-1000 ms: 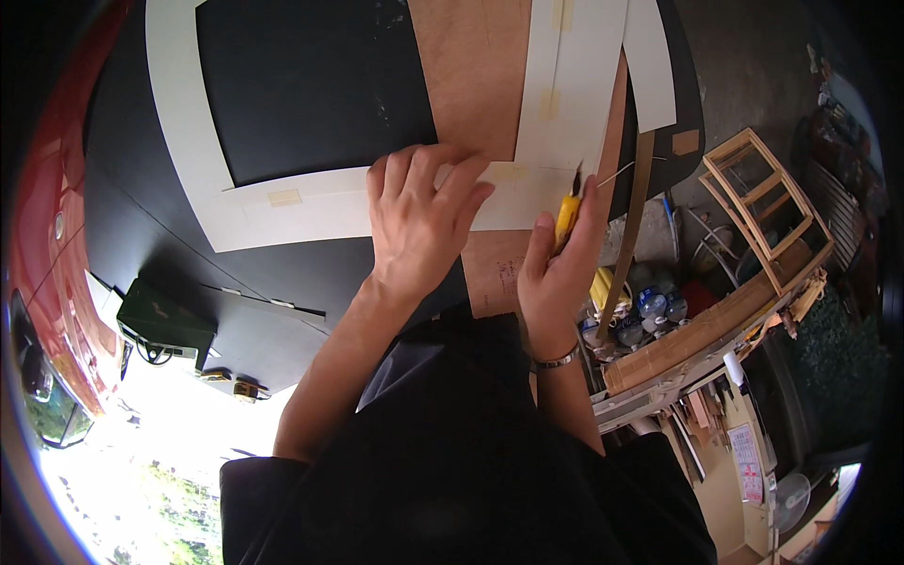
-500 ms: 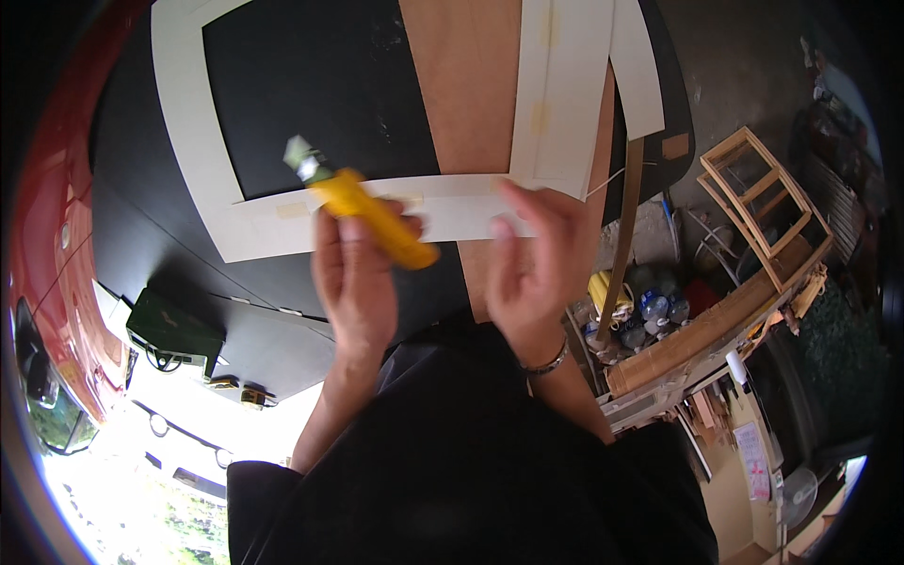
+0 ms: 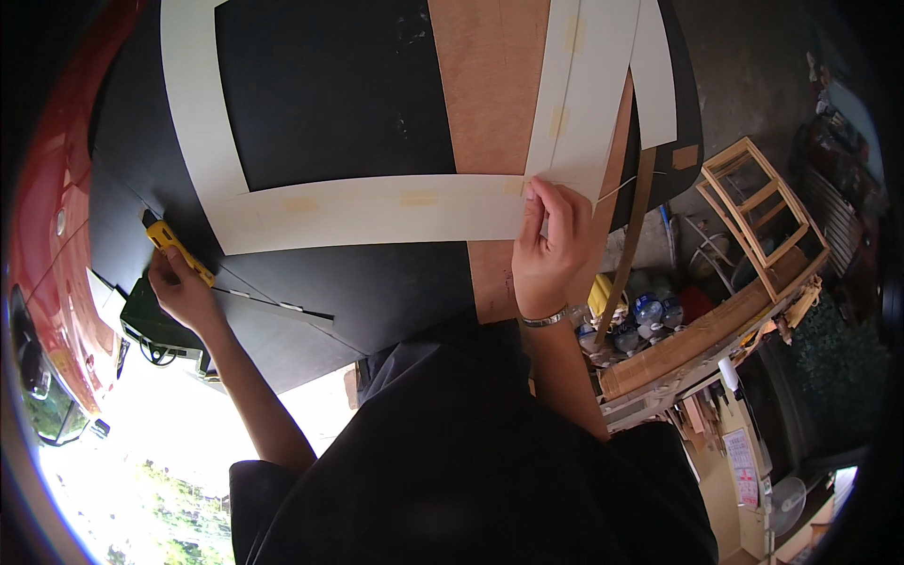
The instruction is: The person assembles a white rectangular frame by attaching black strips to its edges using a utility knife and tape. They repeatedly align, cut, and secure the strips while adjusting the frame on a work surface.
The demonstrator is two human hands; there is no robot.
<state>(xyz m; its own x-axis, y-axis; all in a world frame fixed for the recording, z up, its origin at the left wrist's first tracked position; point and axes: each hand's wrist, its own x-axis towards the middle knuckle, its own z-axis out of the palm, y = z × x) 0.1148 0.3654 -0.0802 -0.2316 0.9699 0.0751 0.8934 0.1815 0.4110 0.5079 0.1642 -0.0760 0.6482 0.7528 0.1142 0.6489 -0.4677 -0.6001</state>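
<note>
While the left hand [image 3: 184, 294] grips a yellow knife [image 3: 164, 233] left of the white card [image 3: 348, 224], the right hand [image 3: 552, 268] (a bracelet [image 3: 544, 320] at its wrist) meets the card's lower right part, thumb and forefinger together; whether they pinch anything cannot be told. Tape [image 3: 419, 198] dots the card. Beneath it are a brown board [image 3: 490, 94] and a black tabletop [image 3: 330, 94]; right of it, a wooden frame [image 3: 791, 242].
</note>
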